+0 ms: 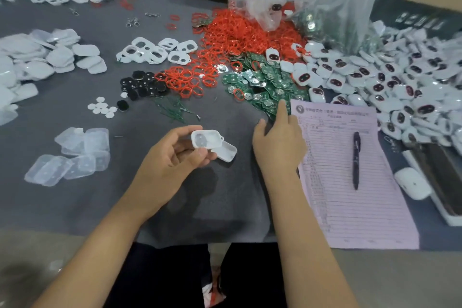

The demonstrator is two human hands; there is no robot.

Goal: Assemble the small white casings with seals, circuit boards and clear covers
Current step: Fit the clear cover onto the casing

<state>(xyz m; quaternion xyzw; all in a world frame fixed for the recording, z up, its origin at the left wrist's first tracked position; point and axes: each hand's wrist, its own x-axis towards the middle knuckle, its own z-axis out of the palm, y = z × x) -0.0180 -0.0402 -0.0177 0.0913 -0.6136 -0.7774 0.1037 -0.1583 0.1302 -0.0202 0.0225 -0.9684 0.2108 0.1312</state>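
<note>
The left hand (172,155) grips a white casing (206,139) between thumb and curled fingers, hollow side up, just above the grey table (225,197) at centre. A second casing half (226,151) touches it at 4 o'clock. Clear covers (75,155) lie at 9 o'clock from the held casing. Red seals (225,40) are heaped at 12 o'clock. The right hand (278,140) holds nothing; its extended index finger touches the green circuit boards (265,82) at 1 o'clock. A pink form (350,177) carrying a pen (356,160) lies at 3 o'clock. Assembled casings (390,77) are piled at 2 o'clock.
</note>
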